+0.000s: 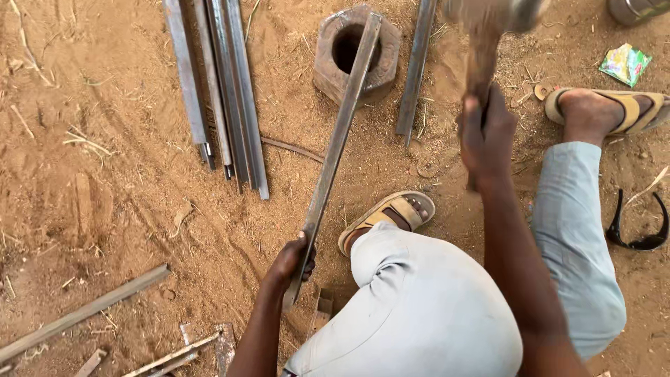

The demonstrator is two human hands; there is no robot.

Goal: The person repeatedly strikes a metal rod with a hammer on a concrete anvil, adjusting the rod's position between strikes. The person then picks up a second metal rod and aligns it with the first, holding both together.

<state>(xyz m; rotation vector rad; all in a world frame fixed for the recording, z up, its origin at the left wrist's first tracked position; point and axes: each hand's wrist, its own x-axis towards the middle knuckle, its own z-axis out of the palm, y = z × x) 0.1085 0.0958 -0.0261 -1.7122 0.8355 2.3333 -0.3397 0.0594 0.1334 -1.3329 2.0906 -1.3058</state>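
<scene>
On sandy ground (105, 174) | left fingers (296, 255) grip metal bar (338, 139) | right fingers (488, 122) grip hammer (485, 42)

A bundle of long grey metal bars (223, 91) lies on the sandy ground (91, 139) at far left, with one more bar (417, 66) lying apart at far centre. Near left, a single bar (84, 312) slants across the dirt beside short scraps (174, 355). Dark sunglasses (638, 234) rest at right, a crumpled green wrapper (626, 63) at far right, and tan sandals (387, 216) cover the feet.
</scene>
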